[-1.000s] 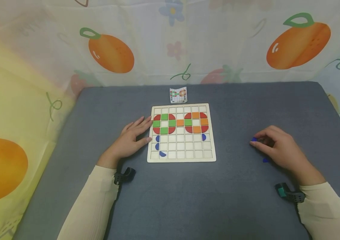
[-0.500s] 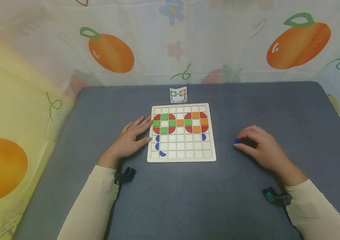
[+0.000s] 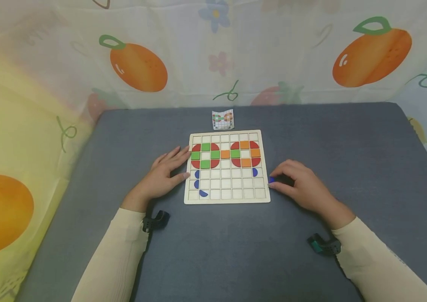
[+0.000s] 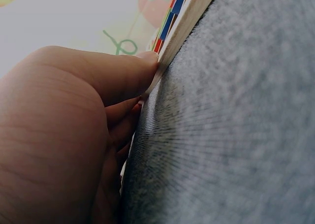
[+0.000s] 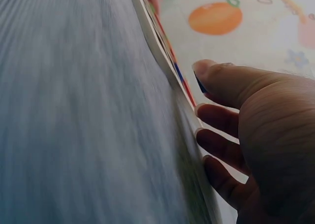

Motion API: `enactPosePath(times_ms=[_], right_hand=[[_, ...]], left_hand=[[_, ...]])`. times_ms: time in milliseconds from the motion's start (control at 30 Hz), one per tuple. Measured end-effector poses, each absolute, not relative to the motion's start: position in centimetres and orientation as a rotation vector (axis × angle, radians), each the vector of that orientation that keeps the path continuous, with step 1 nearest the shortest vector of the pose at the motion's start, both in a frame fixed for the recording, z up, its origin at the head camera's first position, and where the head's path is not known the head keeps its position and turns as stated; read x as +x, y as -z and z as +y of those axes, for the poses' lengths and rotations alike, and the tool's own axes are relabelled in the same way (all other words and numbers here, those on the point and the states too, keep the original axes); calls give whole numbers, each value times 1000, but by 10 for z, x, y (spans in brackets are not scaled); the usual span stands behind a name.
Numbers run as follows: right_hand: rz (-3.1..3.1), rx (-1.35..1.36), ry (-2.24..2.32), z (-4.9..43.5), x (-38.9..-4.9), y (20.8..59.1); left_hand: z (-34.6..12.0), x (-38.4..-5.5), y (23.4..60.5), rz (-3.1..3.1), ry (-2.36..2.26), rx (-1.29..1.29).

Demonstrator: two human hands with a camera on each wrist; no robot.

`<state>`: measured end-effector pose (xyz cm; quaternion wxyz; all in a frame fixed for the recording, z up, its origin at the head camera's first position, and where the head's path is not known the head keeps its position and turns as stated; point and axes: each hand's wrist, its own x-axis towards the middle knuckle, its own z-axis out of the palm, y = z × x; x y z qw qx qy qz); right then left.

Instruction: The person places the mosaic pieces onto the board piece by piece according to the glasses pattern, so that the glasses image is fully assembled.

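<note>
A square wooden grid board (image 3: 226, 200) lies on the table with red, green and orange pieces set in its upper rows. Several blue half-round pieces (image 3: 203, 193) sit in its lower squares, along the left and at the right. My left hand (image 3: 162, 178) rests with fingers extended against the board's left edge; in the left wrist view the thumb (image 4: 125, 76) touches that edge. Between thumb and forefinger my right hand (image 3: 305, 186) pinches a blue piece (image 3: 272, 180), just beside the board's right edge. Its full shape is partly covered by the fingers.
A small printed card (image 3: 223, 119) with a coloured grid pattern stands behind the board. Grey cloth covers the table (image 3: 213, 251). A fruit-printed curtain (image 3: 183, 50) hangs along the back and left side. Each wrist wears a black camera mount (image 3: 156, 221).
My right hand has carried the blue piece leftward across the table to the board's right edge. Another blue piece seen earlier beneath that hand is out of sight. The left hand has stayed put.
</note>
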<state>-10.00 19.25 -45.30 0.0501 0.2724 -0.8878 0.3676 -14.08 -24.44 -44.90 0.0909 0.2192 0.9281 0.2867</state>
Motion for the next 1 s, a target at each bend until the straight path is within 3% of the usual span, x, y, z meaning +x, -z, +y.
enactPosePath(times_ms=[400,1000], right_hand=[[-2752,884,-1113,165,-106,456],[-2792,818,-1228,169,-104,459]], left_hand=[[-246,-142,451,2755,-845,670],[-246,-142,451,2767,-829,662]])
